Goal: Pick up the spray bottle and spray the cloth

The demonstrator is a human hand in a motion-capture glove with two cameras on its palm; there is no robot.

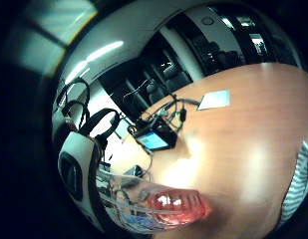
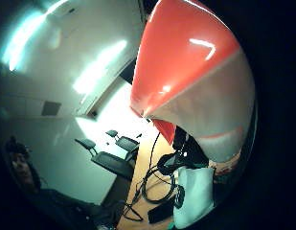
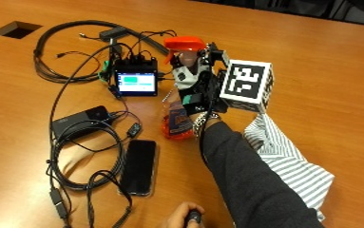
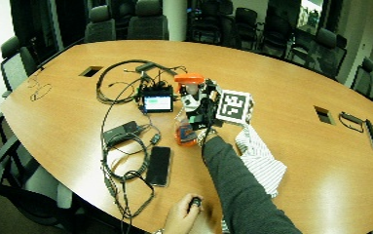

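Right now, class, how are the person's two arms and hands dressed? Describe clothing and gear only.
The right hand wears a black glove with white plastic parts and black straps; its arm has a dark grey long sleeve. The other hand is bare.

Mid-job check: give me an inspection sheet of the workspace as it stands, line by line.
Surface: wooden conference table with a cable cutout.
Job's things: spray bottle with orange trigger head, held upright; striped cloth lying beside the forearm.
Clutter: small lit screen device, black power brick, phone lying flat.
Grip: right hand grips the bottle at its neck; bare hand at the table edge holds a small dark object.
Cables: black cables looped among the devices.
Surroundings: office chairs around the table.
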